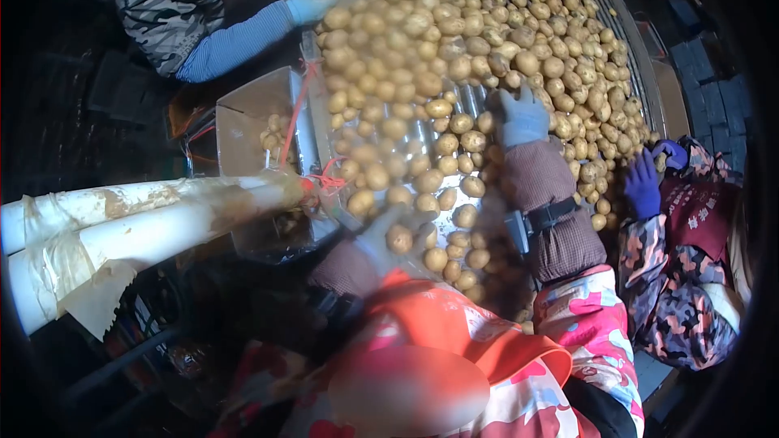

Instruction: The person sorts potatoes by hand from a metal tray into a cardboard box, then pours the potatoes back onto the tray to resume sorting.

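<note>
Many potatoes (568,65) cover a roller conveyor (414,138), piled thickly at the top and right and spread thinner near me. My right hand (523,118), in a light blue-grey glove, reaches onto the pile with its fingers apart, touching potatoes at the fingertips. Nearer to me, at the conveyor's left edge, my left hand (385,231) is gloved and smeared by motion. A potato (399,238) lies against its fingers; whether they grip it I cannot tell.
A cardboard box (243,126) with some potatoes stands left of the conveyor. White wrapped pipes (154,215) cross the left side. A co-worker's gloved hand (310,6) is at the top left, and another person's purple gloves (643,182) are at the right.
</note>
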{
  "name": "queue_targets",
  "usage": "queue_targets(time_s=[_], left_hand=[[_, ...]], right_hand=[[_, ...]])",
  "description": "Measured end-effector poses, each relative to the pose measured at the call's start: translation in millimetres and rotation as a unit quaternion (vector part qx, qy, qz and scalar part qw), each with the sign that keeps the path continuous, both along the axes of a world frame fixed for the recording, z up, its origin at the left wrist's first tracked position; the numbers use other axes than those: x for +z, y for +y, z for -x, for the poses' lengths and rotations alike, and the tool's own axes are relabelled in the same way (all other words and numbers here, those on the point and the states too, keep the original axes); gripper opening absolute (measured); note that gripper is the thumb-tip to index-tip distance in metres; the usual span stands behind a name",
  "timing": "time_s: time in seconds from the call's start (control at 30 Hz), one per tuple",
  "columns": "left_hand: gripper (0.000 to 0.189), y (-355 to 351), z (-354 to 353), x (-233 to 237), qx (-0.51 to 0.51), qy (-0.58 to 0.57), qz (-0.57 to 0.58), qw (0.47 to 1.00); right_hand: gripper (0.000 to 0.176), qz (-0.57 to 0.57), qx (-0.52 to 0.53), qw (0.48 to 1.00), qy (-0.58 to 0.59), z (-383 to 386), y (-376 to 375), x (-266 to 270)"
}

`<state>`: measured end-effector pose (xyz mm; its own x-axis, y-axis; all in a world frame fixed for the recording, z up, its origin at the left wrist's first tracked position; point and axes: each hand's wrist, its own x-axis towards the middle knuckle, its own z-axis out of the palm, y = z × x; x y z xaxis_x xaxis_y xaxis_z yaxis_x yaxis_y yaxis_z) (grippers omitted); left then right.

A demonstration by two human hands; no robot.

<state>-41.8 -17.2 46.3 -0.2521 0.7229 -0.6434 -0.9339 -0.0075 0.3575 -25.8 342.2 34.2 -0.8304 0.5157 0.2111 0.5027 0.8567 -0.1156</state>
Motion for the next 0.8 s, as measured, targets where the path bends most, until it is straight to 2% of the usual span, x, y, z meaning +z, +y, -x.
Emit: queue_targets(time_s=[0.03, 0.13, 0.2, 0.27, 0.3, 0.37, 0.4, 0.43, 0.47, 0.5, 0.53, 0.63, 0.7, 0.73, 0.77, 0.8], left_hand=[[0.067, -5.7, -0.7, -7.1, 0.016, -0.031, -0.013, 0.999], [0.061, -3.6, 0.5, -4.9, -0.001, -0.063, 0.003, 0.998], [0.057, 9.0, 0.1, -0.2, -0.027, -0.061, 0.009, 0.998], [0.054, 22.5, 0.2, 4.9, -0.048, -0.045, 0.016, 0.998], [0.052, 25.7, 0.0, 7.9, -0.059, -0.032, 0.021, 0.998], [0.049, 25.6, 1.1, 16.4, -0.073, -0.004, 0.033, 0.997], [0.047, 23.0, 3.4, 21.4, -0.081, 0.013, 0.04, 0.996], [0.046, 20.1, 4.2, 26.1, -0.091, 0.035, 0.048, 0.994], [0.044, 16.3, 4.9, 29.1, -0.098, 0.056, 0.055, 0.992], [0.043, 13.6, 5.9, 31.0, -0.106, 0.077, 0.063, 0.989], [0.042, 11.1, 7.5, 33.0, -0.111, 0.099, 0.071, 0.986], [0.039, 6.7, 6.0, 31.1, -0.115, 0.144, 0.083, 0.979], [0.04, 2.2, 2.8, 23.3, -0.064, 0.127, 0.064, 0.988], [0.039, -5.3, -1.8, 24.1, -0.081, 0.309, 0.034, 0.947], [0.038, -8.9, -3.4, 27.9, -0.064, 0.293, 0.031, 0.953], [0.037, -12.1, -4.8, 33.0, -0.046, 0.278, 0.028, 0.959]], right_hand=[[0.029, 0.023, -0.003, 0.999, -0.029, -2.2, -4.6, 4.3], [0.027, 0.147, -0.006, 0.989, 0.012, -14.5, -43.9, 48.4], [0.025, 0.264, 0.145, 0.947, 0.113, -28.8, -80.0, 54.5], [0.026, 0.39, 0.306, 0.866, 0.067, -36.7, -107.7, 60.0], [0.029, 0.334, 0.353, 0.87, 0.085, -25.5, -101.8, 70.1], [0.033, 0.197, 0.289, 0.92, 0.176, 1.7, -62.1, 65.9], [0.04, 0.158, 0.166, 0.972, 0.047, 16.4, -39.5, 73.7], [0.051, -0.002, 0.075, 0.997, 0.02, 26.8, -16.0, 51.2], [0.06, -0.06, 0.028, 0.998, -0.01, 37.1, 9.6, 22.4], [0.064, -0.04, 0.015, 0.997, -0.066, 43.2, 19.2, 17.5], [0.064, -0.021, 0.042, 0.998, -0.045, 45.3, 23.4, 21.8], [0.056, -0.016, 0.056, 0.992, -0.114, 32.9, 14.7, 32.1], [0.049, -0.023, 0.089, 0.985, -0.147, 21.8, 0.7, 42.4], [0.045, -0.082, 0.114, 0.977, -0.161, 13.7, -7.7, 36.0], [0.04, -0.14, 0.138, 0.965, -0.176, 0.1, -17.7, 16.9], [0.036, -0.166, 0.192, 0.963, -0.085, -21.2, -22.1, -12.1]])
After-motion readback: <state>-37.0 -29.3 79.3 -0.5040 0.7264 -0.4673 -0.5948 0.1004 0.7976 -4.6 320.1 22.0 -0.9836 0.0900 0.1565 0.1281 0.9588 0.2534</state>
